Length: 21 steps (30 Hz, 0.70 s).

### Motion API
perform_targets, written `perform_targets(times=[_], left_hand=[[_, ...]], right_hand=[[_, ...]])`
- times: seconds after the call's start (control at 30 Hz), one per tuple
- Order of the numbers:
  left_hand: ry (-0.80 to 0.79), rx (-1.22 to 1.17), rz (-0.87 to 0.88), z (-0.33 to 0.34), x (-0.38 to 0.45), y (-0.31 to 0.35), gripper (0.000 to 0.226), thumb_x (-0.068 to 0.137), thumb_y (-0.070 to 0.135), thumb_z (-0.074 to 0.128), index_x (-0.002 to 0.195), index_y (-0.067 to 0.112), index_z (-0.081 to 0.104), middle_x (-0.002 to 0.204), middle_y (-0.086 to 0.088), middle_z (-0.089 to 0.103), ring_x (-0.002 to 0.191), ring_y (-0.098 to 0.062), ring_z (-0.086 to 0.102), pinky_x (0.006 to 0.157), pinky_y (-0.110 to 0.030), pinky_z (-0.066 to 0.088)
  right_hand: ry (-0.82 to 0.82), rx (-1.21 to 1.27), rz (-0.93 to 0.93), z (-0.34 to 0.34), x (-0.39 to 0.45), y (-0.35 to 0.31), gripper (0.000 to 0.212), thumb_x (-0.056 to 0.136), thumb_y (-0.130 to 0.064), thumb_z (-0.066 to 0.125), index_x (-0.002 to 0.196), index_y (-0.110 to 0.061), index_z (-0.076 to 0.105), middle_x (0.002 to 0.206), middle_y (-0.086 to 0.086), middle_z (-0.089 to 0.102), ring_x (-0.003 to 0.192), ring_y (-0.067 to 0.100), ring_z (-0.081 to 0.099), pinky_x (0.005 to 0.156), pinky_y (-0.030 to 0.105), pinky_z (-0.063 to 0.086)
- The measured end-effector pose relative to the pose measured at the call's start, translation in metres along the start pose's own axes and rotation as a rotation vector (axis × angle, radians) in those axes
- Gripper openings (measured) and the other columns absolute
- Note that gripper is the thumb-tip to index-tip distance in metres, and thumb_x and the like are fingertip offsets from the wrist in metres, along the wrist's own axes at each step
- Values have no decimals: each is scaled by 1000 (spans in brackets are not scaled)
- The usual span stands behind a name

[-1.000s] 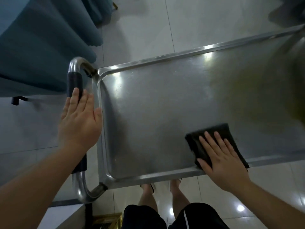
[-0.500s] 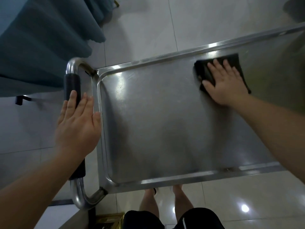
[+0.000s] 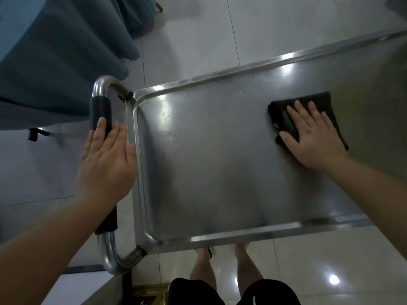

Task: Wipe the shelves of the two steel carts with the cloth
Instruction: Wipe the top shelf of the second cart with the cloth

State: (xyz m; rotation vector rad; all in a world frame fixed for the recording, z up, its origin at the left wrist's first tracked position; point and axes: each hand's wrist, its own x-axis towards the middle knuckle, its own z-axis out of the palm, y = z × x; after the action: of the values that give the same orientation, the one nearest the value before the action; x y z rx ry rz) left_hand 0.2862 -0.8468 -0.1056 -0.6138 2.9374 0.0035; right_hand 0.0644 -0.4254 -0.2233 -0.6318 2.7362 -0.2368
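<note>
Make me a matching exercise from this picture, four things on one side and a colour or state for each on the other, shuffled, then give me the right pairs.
Things:
1. cloth
2. left hand
3. shelf
4. fabric

States:
A. shiny steel with a raised rim
B. black, flat under the right hand
C. teal, hanging in folds at upper left
D. fingers straight, resting on the cart handle

Pairs: 1-B, 2-D, 3-A, 4-C

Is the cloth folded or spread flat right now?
Folded. The cloth shows a doubled layer along its left edge; it lies on the cart shelf under the flat right hand.
</note>
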Motion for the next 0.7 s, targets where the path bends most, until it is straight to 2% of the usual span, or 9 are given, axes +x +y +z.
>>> perform_targets(times=[0.17,0.3,0.37,0.43,0.57,0.7], left_hand=[[10,-25,2,-1,0,-1,70,110,50,9,165,11,27,175,-5,20,162,-11,-12,131,-38,-6],[16,-10,9,2,2,-3,69,111,49,9,165,11,27,175,-6,21,162,-12,-11,131,-39,-6],[26,-2,8,3,2,-3,68,111,48,10,165,11,28,174,-6,22,162,-14,-9,131,-40,-5],[37,-1,10,4,3,-3,66,112,46,12,165,11,28,174,-6,23,163,-15,-8,131,-40,-4],[51,-12,13,5,2,-3,64,112,44,15,165,11,29,174,-5,23,163,-15,-6,131,-39,-4],[65,-12,19,6,3,-5,62,113,43,15,165,12,30,174,-4,24,163,-15,-4,130,-35,-8]], right_hand=[[8,-40,5,41,-134,12,77,103,-69,17,168,-28,10,175,-4,7,161,22,0,129,47,9],[25,-121,47,68,-175,-24,79,104,-64,22,168,-20,11,175,2,5,161,28,4,129,50,9],[47,-89,36,82,-173,-68,80,102,-62,29,167,-18,14,175,4,8,161,29,5,129,52,11],[60,-36,-79,99,-171,-126,82,100,-61,36,167,-19,16,175,4,8,161,29,5,128,53,11],[27,81,-254,130,-167,-248,77,104,-60,34,167,-20,15,175,3,5,161,28,0,128,53,6],[-55,141,-404,147,-164,-342,69,108,-52,30,165,-18,12,175,4,5,161,26,-10,127,57,14]])
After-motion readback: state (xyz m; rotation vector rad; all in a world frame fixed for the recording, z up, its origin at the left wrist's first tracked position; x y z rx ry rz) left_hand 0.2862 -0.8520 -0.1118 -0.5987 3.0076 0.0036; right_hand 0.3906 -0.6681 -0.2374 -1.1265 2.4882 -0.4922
